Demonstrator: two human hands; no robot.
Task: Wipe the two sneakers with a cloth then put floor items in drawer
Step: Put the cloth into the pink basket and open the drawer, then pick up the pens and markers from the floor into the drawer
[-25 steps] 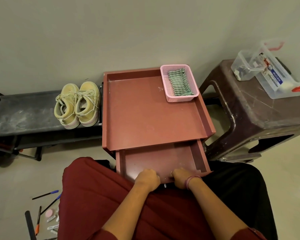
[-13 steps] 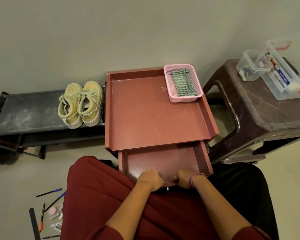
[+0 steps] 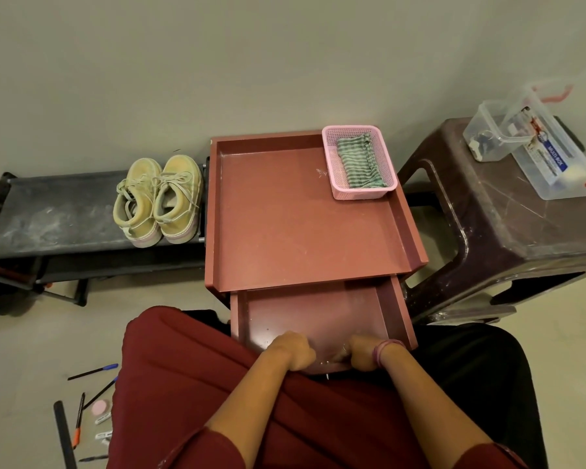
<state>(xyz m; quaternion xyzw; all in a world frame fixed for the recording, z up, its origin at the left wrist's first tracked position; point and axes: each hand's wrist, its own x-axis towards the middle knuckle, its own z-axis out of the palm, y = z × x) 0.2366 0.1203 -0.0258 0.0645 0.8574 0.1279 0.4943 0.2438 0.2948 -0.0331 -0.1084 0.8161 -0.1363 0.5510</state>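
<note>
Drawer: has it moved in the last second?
Yes. The drawer has slid further out toward the person; more of its floor shows past the front edge of the cabinet top.

- A room in a home, by the look of its plain pale wall (image 3: 217, 62) and glossy cream tiled floor (image 3: 31, 350).
- At 10 o'clock, a low black shoe rack (image 3: 48, 218) bearing a pair of yellowish lace-up sneakers (image 3: 158, 201).
- At 2 o'clock, a dark brown plastic stool (image 3: 508, 231) carrying clear plastic storage boxes (image 3: 538, 147).

clear plastic box (image 3: 552, 157) label reads "multi box".
</note>
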